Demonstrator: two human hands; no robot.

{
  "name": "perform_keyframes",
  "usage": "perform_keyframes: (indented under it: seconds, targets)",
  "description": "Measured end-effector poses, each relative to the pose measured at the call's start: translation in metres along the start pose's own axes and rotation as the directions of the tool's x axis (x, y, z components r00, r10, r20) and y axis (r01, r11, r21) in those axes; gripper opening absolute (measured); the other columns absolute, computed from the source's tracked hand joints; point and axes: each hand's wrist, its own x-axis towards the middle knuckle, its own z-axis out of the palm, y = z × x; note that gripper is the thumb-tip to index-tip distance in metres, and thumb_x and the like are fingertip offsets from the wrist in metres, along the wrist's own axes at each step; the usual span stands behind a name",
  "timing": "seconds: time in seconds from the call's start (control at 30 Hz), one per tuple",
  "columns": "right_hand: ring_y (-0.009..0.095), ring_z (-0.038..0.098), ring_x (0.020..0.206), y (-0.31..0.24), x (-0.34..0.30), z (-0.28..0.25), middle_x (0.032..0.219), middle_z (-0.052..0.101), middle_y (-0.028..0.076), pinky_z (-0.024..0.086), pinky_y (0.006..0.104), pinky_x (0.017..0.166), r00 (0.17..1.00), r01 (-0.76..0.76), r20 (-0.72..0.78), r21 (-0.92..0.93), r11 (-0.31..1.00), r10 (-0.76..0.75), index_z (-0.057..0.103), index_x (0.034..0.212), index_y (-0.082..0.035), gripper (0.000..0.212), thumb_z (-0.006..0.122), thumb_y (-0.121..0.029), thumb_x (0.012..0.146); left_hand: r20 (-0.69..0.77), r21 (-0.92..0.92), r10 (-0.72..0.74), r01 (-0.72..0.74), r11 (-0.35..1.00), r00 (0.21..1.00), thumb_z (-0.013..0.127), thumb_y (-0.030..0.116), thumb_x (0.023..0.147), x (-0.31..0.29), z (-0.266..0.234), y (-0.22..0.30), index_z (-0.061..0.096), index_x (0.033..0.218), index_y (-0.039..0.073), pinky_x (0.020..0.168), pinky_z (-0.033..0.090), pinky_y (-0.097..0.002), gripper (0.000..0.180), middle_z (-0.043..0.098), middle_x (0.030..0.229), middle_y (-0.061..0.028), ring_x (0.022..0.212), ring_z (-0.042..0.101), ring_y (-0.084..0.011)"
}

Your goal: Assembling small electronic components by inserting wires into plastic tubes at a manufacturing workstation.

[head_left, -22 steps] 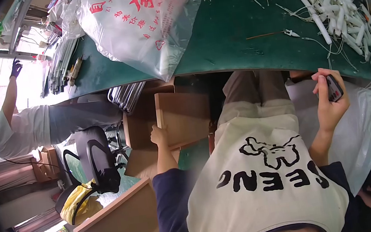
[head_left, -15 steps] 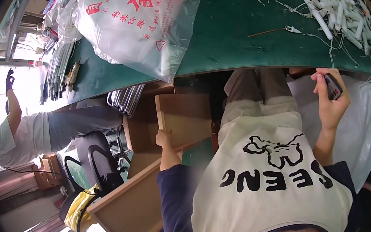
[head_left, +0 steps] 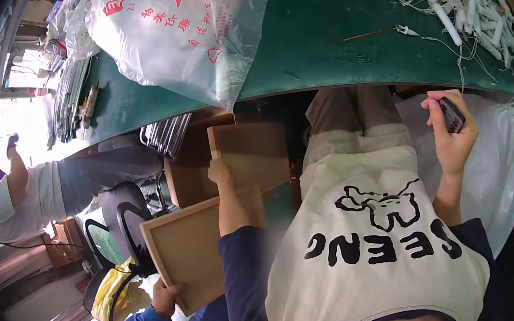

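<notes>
My left hand point(head_left: 222, 173) is closed on the left edge of a light brown panel point(head_left: 253, 154), which has a raised rim like a shallow tray. Just below it, a second brown rimmed panel point(head_left: 194, 251) is gripped at its lower left corner by a co-worker's hand point(head_left: 166, 297) in a blue sleeve. My left forearm overlaps its right part. At the right, my right hand point(head_left: 457, 132) is raised with fingers curled round a small black handheld device point(head_left: 452, 114) with buttons.
A green table point(head_left: 314, 54) spans the top, bearing a printed plastic bag point(head_left: 180, 33), metal tubes point(head_left: 68, 101) and a pile of white wired sticks point(head_left: 468, 6). A brown box point(head_left: 188, 163), an office chair point(head_left: 127, 221) and a standing person point(head_left: 25, 193) are at left. White sheeting point(head_left: 500, 159) hangs at right.
The co-worker's panel has turned and now shows more of its flat face, and more of the blue sleeve is visible. The standing person's raised arm has come lower. My hands keep their grips.
</notes>
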Motion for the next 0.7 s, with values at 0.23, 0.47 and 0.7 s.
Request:
perform_keyframes:
  seconds: [0.23, 0.47, 0.7]
  targets:
    - [0.007, 0.048, 0.058, 0.004, 0.003, 0.004, 0.08, 0.058, 0.006, 0.039, 0.0184, 0.053, 0.999, -0.041, 0.003, 0.097, 0.994, 0.041, 0.058, 0.088, 0.003, 0.006, 0.055, 0.002, 0.083, -0.111, -0.358, 0.127, -0.158, 0.92, 0.986, 0.049, 0.027, 0.085, -0.079, -0.093, 0.078, 0.055, 0.089, 0.006, 0.061, 0.049, -0.0476, 0.022, 0.063, 0.071, -0.0199, 0.07, 0.063, -0.0374]
    - [0.007, 0.048, 0.057, 0.009, 0.0, 0.007, 0.08, 0.058, 0.006, 0.038, 0.0181, 0.053, 0.995, -0.011, 0.101, 0.139, 0.99, -0.003, 0.059, 0.089, 0.003, 0.007, 0.055, 0.003, 0.084, 0.077, -0.501, 0.052, -0.007, 0.866, 0.996, 0.051, 0.033, 0.083, -0.14, -0.069, 0.09, 0.058, 0.088, 0.008, 0.064, 0.049, -0.049, 0.026, 0.063, 0.072, -0.0196, 0.07, 0.061, -0.0395]
    - [0.006, 0.048, 0.058, 0.009, -0.009, 0.005, 0.08, 0.057, 0.005, 0.038, 0.0179, 0.053, 0.989, 0.005, 0.145, 0.146, 0.989, -0.027, 0.059, 0.09, 0.002, 0.007, 0.055, 0.002, 0.084, 0.111, -0.457, -0.072, 0.115, 0.882, 0.991, 0.055, 0.031, 0.081, -0.14, -0.066, 0.074, 0.055, 0.104, 0.009, 0.067, 0.049, -0.0469, 0.032, 0.064, 0.078, -0.0206, 0.075, 0.062, -0.0388]
